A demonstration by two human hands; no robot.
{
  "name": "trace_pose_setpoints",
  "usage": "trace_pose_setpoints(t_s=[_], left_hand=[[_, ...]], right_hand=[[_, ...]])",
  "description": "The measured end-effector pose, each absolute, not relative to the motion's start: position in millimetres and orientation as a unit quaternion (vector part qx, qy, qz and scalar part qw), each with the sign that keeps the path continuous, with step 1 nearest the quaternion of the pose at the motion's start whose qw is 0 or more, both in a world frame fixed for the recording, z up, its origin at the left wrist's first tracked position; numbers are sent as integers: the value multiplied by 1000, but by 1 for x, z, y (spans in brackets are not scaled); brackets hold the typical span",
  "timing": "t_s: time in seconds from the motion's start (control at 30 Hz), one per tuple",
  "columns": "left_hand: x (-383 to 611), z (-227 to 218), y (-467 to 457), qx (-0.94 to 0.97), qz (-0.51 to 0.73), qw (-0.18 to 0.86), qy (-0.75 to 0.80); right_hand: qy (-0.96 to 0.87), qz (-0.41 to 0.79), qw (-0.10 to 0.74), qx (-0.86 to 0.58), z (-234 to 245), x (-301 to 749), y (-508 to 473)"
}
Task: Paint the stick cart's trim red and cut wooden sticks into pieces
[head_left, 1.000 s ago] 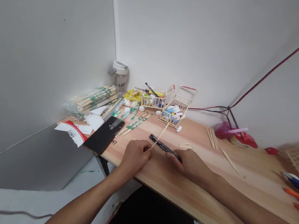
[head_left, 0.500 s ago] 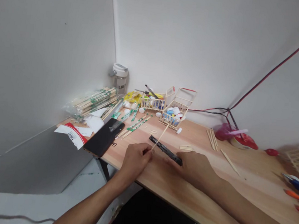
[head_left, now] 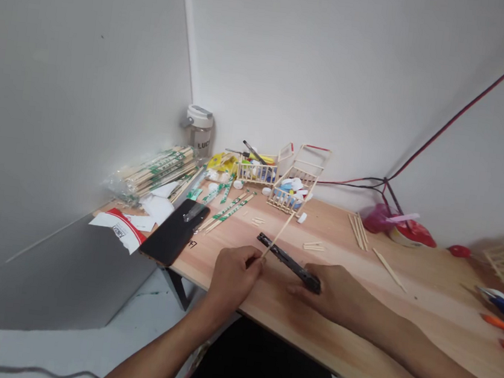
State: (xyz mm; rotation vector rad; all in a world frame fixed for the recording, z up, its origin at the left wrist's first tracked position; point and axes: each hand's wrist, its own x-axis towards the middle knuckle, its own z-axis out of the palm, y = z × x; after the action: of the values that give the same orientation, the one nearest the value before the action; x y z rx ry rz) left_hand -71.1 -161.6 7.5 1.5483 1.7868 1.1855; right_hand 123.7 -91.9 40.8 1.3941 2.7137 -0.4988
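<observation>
My left hand (head_left: 236, 278) is closed, pinching the near end of a thin wooden stick (head_left: 279, 233) between thumb and fingers. The stick slants up and away to the right. In my right hand (head_left: 335, 292) is a long, narrow black tool that looks like a utility knife (head_left: 291, 263), gripped at its right end. Its far end crosses the stick just above my left fingers; whether it touches the wood I cannot tell. Short cut stick pieces (head_left: 313, 246) lie on the table beyond the tool. Both hands are over the table's near edge.
Two small stick-built carts (head_left: 257, 171) stand at the back, holding small items. At left are a phone (head_left: 174, 232), bagged chopsticks (head_left: 156, 169) and a bottle (head_left: 199, 131). Loose sticks (head_left: 358, 231), a red-lidded bowl (head_left: 412, 233) and orange-handled pliers (head_left: 503, 325) are right.
Both hands have shifted slightly right and toward me, with the stick and the black tool. The stick still crosses the tool near its far end.
</observation>
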Motion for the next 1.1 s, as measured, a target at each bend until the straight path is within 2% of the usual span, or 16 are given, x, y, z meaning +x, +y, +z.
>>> trace_pose_setpoints(t_s=[0.37, 0.6, 0.87, 0.97, 1.1], left_hand=[[-58, 9, -160, 563, 441, 245, 654], [-68, 14, -161, 565, 438, 229, 661], [-77, 4, -163, 555, 427, 234, 675], [-80, 7, -161, 533, 445, 282, 662], [-86, 10, -156, 467, 495, 450, 578]], right_hand=[[857, -75, 23, 509, 42, 132, -96], [888, -93, -17, 449, 33, 122, -85], [897, -83, 18, 434, 25, 112, -74], [895, -108, -17, 432, 29, 121, -71], [856, -175, -132, 469, 33, 140, -66]])
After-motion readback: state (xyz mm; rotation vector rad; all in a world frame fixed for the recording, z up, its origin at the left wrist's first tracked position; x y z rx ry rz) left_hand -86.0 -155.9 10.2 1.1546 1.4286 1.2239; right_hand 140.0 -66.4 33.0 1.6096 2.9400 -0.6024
